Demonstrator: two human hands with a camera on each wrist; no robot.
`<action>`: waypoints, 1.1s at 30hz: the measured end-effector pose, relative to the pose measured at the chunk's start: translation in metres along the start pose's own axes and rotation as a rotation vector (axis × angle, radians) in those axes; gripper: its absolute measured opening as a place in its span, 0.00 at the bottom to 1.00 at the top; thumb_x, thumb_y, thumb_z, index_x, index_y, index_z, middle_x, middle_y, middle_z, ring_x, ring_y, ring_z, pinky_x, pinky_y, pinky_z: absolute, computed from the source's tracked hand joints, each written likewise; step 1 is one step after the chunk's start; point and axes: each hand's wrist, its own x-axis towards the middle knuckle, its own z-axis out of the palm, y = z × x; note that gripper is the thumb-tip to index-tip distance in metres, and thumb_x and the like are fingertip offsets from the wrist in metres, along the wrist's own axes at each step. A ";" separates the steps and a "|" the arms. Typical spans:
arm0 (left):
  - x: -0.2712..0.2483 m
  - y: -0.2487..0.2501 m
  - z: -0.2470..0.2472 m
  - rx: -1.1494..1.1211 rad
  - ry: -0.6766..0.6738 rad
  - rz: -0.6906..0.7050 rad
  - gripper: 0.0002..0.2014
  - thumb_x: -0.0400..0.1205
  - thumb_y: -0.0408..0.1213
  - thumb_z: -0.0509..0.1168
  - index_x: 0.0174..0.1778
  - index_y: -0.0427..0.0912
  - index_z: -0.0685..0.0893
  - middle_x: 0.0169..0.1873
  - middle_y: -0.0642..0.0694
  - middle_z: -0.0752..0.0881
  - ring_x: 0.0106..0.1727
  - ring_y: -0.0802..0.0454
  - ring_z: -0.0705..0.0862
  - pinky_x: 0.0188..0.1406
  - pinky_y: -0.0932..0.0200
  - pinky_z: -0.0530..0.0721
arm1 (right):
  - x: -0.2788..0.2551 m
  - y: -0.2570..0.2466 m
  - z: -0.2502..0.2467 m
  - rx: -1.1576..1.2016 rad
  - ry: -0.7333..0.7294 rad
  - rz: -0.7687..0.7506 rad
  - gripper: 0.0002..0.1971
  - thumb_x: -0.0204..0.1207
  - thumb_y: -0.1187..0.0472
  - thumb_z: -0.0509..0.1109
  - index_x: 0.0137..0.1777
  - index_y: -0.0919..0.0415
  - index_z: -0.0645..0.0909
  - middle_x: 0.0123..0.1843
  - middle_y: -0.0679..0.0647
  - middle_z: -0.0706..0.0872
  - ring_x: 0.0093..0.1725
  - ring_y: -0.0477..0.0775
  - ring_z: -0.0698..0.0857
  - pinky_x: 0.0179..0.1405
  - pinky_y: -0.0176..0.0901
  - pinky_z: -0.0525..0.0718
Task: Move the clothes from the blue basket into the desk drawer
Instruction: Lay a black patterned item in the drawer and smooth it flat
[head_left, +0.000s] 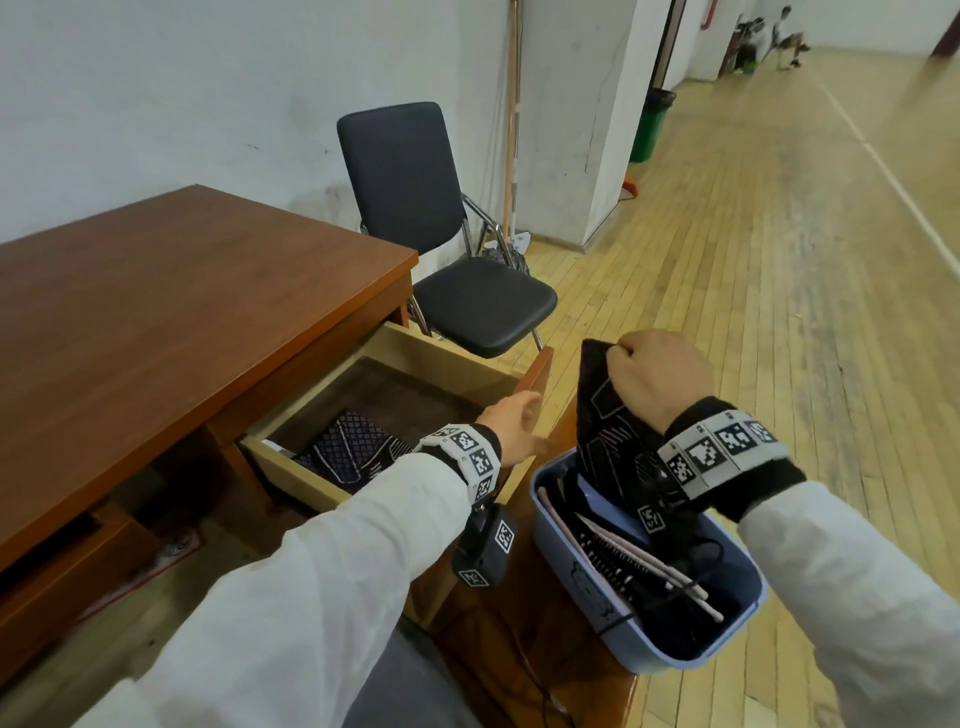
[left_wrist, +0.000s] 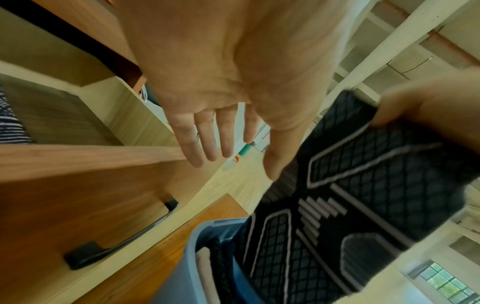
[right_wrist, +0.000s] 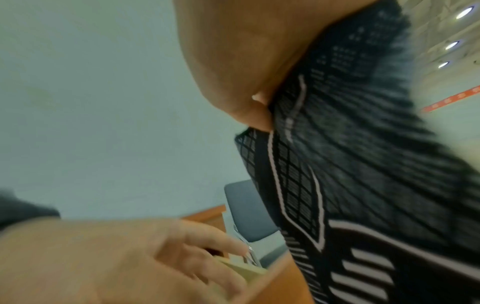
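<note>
Black chair (head_left: 447, 228) beside the desk, green bin (head_left: 652, 127) by the pillar

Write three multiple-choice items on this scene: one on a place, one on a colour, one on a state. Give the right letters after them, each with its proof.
1. Where does the basket stand?
A. on the chair seat
B. on a low wooden surface beside the open drawer
C. inside the drawer

2. What colour is the chair?
A. black
B. red
C. white

3. How is the left hand?
A. holding a garment
B. curled round the drawer handle
C. open, fingers straight, holding nothing

Answers:
1 B: the head view shows it on brown wood to the right of the drawer.
2 A: its seat and back are black on a metal frame.
3 C: the left wrist view shows spread fingers, while the right hand has the patterned black garment in its grip, above the basket.
</note>
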 end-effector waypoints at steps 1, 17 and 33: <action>0.002 -0.001 -0.001 -0.027 -0.011 -0.013 0.41 0.78 0.39 0.72 0.83 0.48 0.57 0.78 0.43 0.70 0.78 0.43 0.70 0.75 0.44 0.73 | 0.000 -0.006 -0.007 0.054 0.042 -0.012 0.17 0.76 0.57 0.55 0.29 0.62 0.75 0.30 0.55 0.79 0.31 0.56 0.77 0.25 0.39 0.65; 0.004 -0.073 -0.082 -0.778 0.397 -0.375 0.27 0.74 0.32 0.75 0.68 0.29 0.78 0.58 0.33 0.86 0.54 0.38 0.88 0.57 0.46 0.85 | 0.022 -0.056 0.028 0.714 -0.097 0.126 0.15 0.79 0.61 0.58 0.45 0.74 0.80 0.37 0.64 0.79 0.38 0.60 0.77 0.34 0.45 0.69; 0.015 -0.154 -0.139 -0.123 0.625 -0.291 0.13 0.80 0.26 0.67 0.60 0.38 0.87 0.60 0.41 0.88 0.62 0.44 0.85 0.62 0.56 0.79 | 0.010 -0.108 0.143 0.185 -0.625 -0.047 0.24 0.76 0.50 0.68 0.71 0.54 0.70 0.52 0.52 0.85 0.45 0.53 0.83 0.39 0.41 0.79</action>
